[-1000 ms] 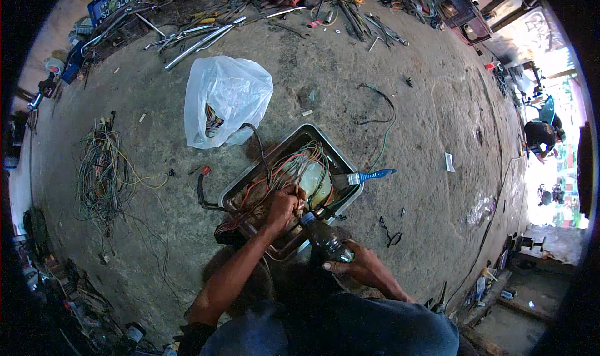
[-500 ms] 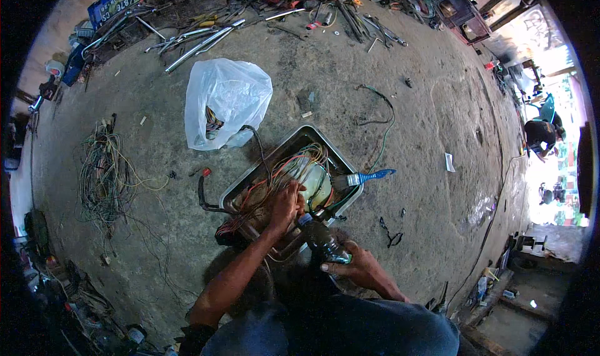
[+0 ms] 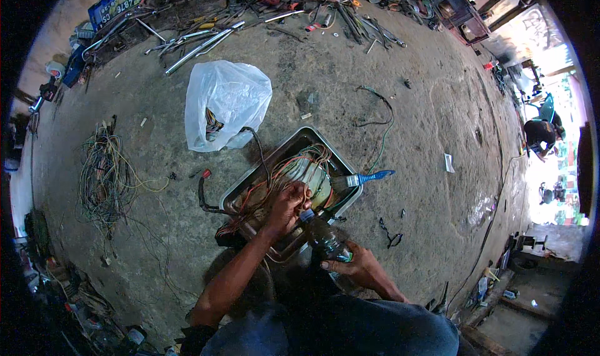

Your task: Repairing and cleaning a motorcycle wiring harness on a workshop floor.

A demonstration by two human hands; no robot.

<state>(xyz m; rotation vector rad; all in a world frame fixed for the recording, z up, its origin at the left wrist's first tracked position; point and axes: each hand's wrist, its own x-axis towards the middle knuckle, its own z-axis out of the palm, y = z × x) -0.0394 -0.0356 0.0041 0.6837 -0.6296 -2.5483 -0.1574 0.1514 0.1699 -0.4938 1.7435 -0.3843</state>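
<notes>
My right hand point(image 3: 359, 267) grips a clear plastic bottle point(image 3: 326, 238) holding dark liquid by its base end. The bottle lies tilted, its bluish mouth end pointing up and left toward my left hand point(image 3: 289, 207). Over a metal tray point(image 3: 342, 162), that left hand is closed on a bundle of thin wires point(image 3: 253, 197), fingers curled just beside the bottle's mouth. A pale liquid pool point(image 3: 311, 175) shows inside the tray under looped wires. On the tray's right rim rests a paintbrush point(image 3: 369, 178) with a blue handle, bristles inward.
A white plastic bag point(image 3: 231, 97) with wires in it stands beyond the tray. Tangled old wires point(image 3: 106, 175) lie at left. Wrenches and bars point(image 3: 206, 47) line the far edge. A loose green wire point(image 3: 390, 122) and black scraps point(image 3: 390, 234) lie at right. Another person point(image 3: 542, 134) is far right.
My left hand has shifted slightly to the right and its fingers have turned by the bottle's mouth. The bottle and my right hand stay nearly where they were.
</notes>
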